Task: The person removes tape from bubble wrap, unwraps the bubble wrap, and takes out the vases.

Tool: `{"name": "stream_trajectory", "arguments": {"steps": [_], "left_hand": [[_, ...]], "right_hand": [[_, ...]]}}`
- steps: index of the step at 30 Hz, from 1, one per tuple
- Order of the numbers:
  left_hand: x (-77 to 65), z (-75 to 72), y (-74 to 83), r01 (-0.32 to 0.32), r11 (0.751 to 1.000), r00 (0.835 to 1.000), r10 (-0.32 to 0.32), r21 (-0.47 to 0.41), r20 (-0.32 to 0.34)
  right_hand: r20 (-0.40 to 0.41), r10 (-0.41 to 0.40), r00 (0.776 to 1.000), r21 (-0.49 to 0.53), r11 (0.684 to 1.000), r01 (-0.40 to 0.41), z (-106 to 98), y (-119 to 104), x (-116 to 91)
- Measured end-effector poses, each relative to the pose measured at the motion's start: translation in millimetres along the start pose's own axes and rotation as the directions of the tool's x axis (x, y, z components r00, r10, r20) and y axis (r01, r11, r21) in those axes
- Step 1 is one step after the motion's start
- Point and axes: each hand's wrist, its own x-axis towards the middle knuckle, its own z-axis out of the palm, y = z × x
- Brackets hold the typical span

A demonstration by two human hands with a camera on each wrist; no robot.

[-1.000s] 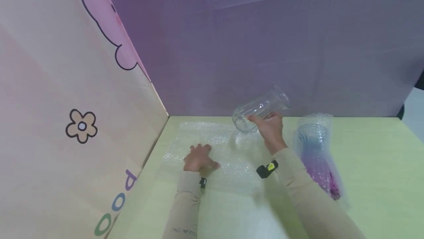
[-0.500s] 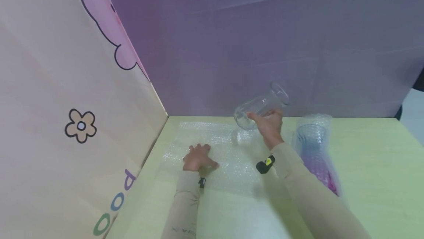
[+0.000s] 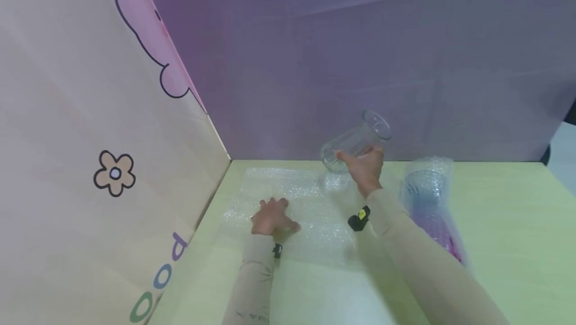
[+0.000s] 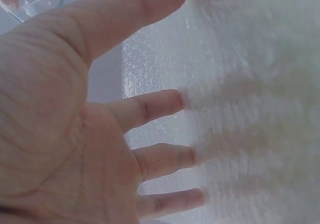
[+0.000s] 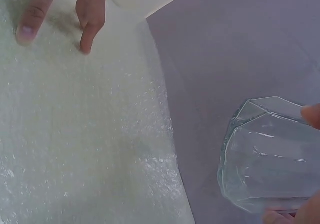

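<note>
Right hand (image 3: 365, 170) grips a clear glass vase (image 3: 346, 142) around the body, thumb on one side, fingers on the other. Vase sits right of centre in the head view, tilted: base lower left, flared rim upper right. Right wrist view shows the faceted base at right of frame, seen against the backdrop.

Left hand (image 3: 272, 216) is spread wide and holds nothing; fingertips rest on the bubble wrap (image 3: 315, 220), palm raised per left wrist view. Wrap lies flat at centre of frame, under the left hand, its far edge near the vase base.

Black strap-on device (image 3: 358, 218) with a yellow mark at the right wrist. Both sleeves beige.

Further out: wrapped bundle (image 3: 427, 200) right of the right hand, bluish at the top shading to magenta lower down, partly hidden by the right sleeve; contents unclear through the plastic.

All on a pale yellow-green tabletop (image 3: 504, 205). Purple-grey backdrop (image 3: 360, 40) behind. Light side panel (image 3: 45, 115) at left of frame, with a printed flower (image 3: 104, 175) and coloured letters (image 3: 162, 276).
</note>
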Motion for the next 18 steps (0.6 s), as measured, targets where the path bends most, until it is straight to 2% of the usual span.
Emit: {"name": "stream_trajectory", "arguments": {"steps": [4, 11, 18], "left_hand": [[0.5, 1.2, 0.3, 0.001, 1.000, 1.000, 0.000, 0.007, -0.008], [-0.2, 2.0, 1.1, 0.011, 1.000, 1.000, -0.011, 0.005, -0.002], [-2.3, -0.9, 3.3, 0.020, 1.000, 1.000, -0.020, 0.002, -0.007]], "right_hand": [[-0.028, -0.047, 0.998, -0.005, 0.999, 0.047, 3.0, 4.3, 4.9], [-0.070, -0.006, 0.998, -0.010, 1.000, 0.006, 7.5, 15.7, 11.4], [-0.106, 0.003, 0.994, 0.033, 0.999, 0.001, 13.1, 23.6, 12.9]]}}
